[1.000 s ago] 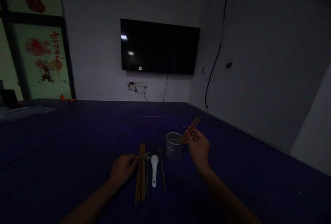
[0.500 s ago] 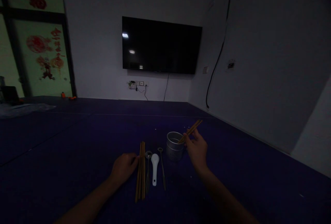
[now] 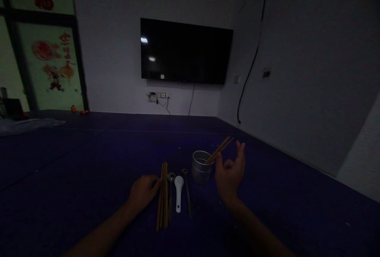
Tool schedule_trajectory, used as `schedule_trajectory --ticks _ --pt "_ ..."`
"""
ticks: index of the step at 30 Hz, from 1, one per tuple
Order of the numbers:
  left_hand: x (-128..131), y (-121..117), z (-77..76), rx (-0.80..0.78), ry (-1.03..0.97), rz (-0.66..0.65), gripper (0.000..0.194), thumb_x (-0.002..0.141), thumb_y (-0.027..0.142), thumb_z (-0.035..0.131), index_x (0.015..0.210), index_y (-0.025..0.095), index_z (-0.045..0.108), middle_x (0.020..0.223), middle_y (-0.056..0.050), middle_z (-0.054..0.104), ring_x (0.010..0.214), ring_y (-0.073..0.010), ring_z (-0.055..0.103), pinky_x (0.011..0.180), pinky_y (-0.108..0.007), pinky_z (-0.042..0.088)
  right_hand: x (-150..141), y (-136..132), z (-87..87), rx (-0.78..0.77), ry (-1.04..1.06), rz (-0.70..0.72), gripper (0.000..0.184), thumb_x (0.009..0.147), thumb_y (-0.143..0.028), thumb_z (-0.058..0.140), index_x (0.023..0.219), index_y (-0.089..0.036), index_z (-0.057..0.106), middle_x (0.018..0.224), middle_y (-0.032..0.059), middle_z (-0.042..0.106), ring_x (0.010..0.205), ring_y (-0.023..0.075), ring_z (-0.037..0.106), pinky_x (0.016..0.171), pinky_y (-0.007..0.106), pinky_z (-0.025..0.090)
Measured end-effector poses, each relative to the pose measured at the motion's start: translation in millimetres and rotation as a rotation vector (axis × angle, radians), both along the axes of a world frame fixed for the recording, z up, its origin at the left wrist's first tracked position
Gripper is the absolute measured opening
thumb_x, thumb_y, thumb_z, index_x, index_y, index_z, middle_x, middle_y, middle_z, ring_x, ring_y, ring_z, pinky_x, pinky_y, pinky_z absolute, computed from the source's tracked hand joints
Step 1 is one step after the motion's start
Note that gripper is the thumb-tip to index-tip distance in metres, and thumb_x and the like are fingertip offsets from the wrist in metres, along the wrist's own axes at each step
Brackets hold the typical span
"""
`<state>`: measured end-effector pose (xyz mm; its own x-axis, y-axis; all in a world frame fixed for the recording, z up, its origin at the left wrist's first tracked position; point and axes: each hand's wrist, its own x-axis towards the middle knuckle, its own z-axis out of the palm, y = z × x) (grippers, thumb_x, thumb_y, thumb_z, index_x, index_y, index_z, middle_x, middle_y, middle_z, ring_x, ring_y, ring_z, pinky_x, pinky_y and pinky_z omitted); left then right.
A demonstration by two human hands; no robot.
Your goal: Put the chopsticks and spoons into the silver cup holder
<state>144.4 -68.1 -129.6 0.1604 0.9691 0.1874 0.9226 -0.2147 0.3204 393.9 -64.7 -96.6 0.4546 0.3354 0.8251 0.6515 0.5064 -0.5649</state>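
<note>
My right hand (image 3: pixel 230 174) is open just right of a metal cup (image 3: pixel 202 172), its fingers raised and apart, holding nothing. A pair of wooden chopsticks (image 3: pixel 221 150) stands in the cup, leaning right over its rim towards that hand. On the left, my left hand (image 3: pixel 144 191) rests on the dark blue surface, loosely curled with a gap between thumb and forefinger. Its fingertips reach the edge of a row of several wooden chopsticks (image 3: pixel 162 201). Between row and cup lie a metal spoon (image 3: pixel 171 177), a white soup spoon (image 3: pixel 178 189) and a thin long-handled spoon (image 3: pixel 187 189).
The dark blue surface (image 3: pixel 89 162) stretches back to the wall, where a television (image 3: pixel 185 53) hangs. Clear plastic sheeting (image 3: pixel 32 124) lies at the far left. Small orange items (image 3: pixel 80 110) sit by the door. A black cable (image 3: pixel 251 71) hangs on the right wall.
My right hand has let go of the chopsticks and drawn slightly right, its fingers opening. The pair now leans in the cup unsupported. My left hand has stayed in place.
</note>
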Motion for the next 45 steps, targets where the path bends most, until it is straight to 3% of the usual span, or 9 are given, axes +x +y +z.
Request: schedule_trajectory --ticks 2,5,7,10,14,21,32,45 --pt "0 0 0.5 -0.004 -0.002 -0.001 0.036 0.09 0.035 0.034 0.08 0.02 0.065 0.078 -0.002 0.068 0.07 -0.0137 0.062 0.055 -0.021 0.033 -10 -10 -2.1 0.146 -0.196 -0.054 0.058 0.084 -0.021 0.051 0.138 -0.024 0.03 0.131 0.0149 0.046 0.072 0.0148 0.061 0.063 0.029 0.049" --pt "1 -1 1.5 -0.007 0.008 0.011 0.034 0.089 0.034 0.035 0.079 0.019 0.064 0.081 -0.003 0.069 0.071 -0.0134 0.062 0.056 -0.021 0.033 -30 -23 -14.9 0.286 -0.693 0.124 0.043 0.084 -0.012 0.047 0.125 -0.021 0.046 0.108 0.0087 0.064 0.088 0.0172 0.062 0.066 0.026 0.049" --pt "2 -2 1.9 -0.008 0.019 0.027 0.034 0.089 0.035 0.036 0.078 0.019 0.064 0.079 -0.003 0.069 0.07 -0.0133 0.062 0.055 -0.021 0.033 -43 -30 -26.3 0.303 -0.975 0.295 0.032 0.085 -0.011 0.042 0.114 -0.015 0.053 0.099 0.0098 0.067 0.083 0.0167 0.064 0.061 0.025 0.048" --pt "4 -3 1.5 0.004 0.044 0.034 0.034 0.088 0.037 0.037 0.077 0.019 0.063 0.075 -0.002 0.068 0.067 -0.0133 0.061 0.054 -0.022 0.033 -57 -36 -38.9 0.106 -1.181 0.508 0.025 0.085 -0.015 0.04 0.103 -0.013 0.057 0.089 0.0093 0.067 0.066 0.0141 0.062 0.051 0.024 0.045" --pt "5 -3 -0.8 0.018 0.092 0.005 0.032 0.087 0.035 0.037 0.076 0.019 0.063 0.076 -0.003 0.068 0.069 -0.0146 0.061 0.057 -0.023 0.035 -62 -36 -44.8 -0.118 -1.193 0.552 0.02 0.085 -0.016 0.04 0.096 -0.017 0.057 0.081 0.0049 0.066 0.064 0.0138 0.059 0.051 0.023 0.041" --pt "7 -6 -2.5 0.029 0.146 -0.048 0.032 0.087 0.033 0.035 0.078 0.019 0.062 0.078 -0.004 0.068 0.075 -0.0176 0.062 0.062 -0.025 0.038 -60 -33 -48.2 -0.245 -1.254 0.537 0.017 0.087 -0.017 0.039 0.089 -0.018 0.056 0.075 0.0024 0.064 0.06 0.0134 0.057 0.05 0.024 0.037" --pt "9 -10 1.2 0.012 0.162 -0.049 0.024 0.082 0.033 0.039 0.076 0.019 0.059 0.073 -0.003 0.066 0.071 -0.0183 0.062 0.06 -0.026 0.037 -62 -33 -48.3 -0.299 -1.306 0.566 0.019 0.087 -0.018 0.04 0.098 -0.018 0.056 0.082 0.003 0.067 0.065 0.0137 0.061 0.053 0.023 0.04" --pt "13 -14 7.8 -0.007 0.186 -0.015 0.026 0.08 0.036 0.04 0.073 0.019 0.059 0.073 -0.004 0.066 0.069 -0.018 0.061 0.058 -0.025 0.037 -64 -35 -45.5 -0.291 -1.306 0.567 0.016 0.085 -0.018 0.041 0.09 -0.019 0.056 0.081 0.0023 0.066 0.065 0.0146 0.061 0.052 0.025 0.039"
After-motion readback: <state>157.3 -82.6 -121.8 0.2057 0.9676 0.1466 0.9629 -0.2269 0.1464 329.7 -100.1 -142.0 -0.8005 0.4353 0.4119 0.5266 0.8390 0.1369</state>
